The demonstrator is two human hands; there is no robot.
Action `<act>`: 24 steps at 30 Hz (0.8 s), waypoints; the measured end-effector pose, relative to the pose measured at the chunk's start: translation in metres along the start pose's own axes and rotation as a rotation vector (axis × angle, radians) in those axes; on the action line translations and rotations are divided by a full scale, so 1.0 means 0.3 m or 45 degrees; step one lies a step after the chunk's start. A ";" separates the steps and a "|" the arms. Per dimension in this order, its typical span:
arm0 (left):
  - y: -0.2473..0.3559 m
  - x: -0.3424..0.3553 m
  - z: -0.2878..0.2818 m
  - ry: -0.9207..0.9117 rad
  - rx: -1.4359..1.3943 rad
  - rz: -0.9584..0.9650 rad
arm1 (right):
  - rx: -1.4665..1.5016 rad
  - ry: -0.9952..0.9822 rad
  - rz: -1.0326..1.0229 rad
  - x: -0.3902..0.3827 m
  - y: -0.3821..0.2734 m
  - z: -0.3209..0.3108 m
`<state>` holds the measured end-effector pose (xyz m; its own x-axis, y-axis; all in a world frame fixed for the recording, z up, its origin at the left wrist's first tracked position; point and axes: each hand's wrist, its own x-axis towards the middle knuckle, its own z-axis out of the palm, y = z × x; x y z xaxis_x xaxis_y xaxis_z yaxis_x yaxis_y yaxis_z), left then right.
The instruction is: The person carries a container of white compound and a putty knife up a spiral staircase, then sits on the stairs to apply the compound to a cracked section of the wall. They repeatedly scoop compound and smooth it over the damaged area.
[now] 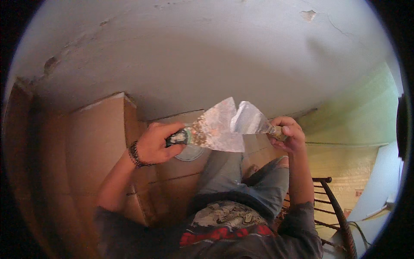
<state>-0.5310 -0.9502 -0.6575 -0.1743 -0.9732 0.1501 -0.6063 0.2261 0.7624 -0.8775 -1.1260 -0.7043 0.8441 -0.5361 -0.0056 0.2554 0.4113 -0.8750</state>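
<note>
Wide putty knife is sitting in the left hand, its dark handle running between thumb and fingers, its blade fanning out to the right of those fingertips. Left fingers are clamping on that handle. Blade is showing a pale face with rusty, crusty speckling nearest the fingers. Smaller putty knife is pointing left out of the right hand; right fingers are closing around its tan handle. Its metal blade is carrying whitish paste along the far edge and is meeting the wide blade about midway between both sets of fingers; can't tell if they're pressing. Round container is sitting below the left fingertips, partly hidden. Beaded bracelet is circling the wrist behind the left fingers. Brown ledge is standing left of them. Chipped pale wall is spreading beyond both hands. Dark railing is running lower right of the right fingers.
</note>
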 end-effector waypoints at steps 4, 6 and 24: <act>0.018 0.030 0.120 -0.006 0.003 -0.038 | -0.067 0.110 0.100 -0.096 -0.048 -0.069; -0.002 0.046 0.163 0.066 -0.003 -0.002 | -0.117 0.150 0.125 -0.111 -0.038 -0.110; 0.017 0.050 0.233 -0.151 -0.088 0.079 | -0.198 0.181 0.258 -0.251 -0.047 -0.141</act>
<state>-0.5911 -0.9606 -0.6954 -0.3028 -0.9446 0.1263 -0.5369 0.2786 0.7963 -0.9646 -1.1225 -0.7121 0.7933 -0.5570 -0.2456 0.0041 0.4084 -0.9128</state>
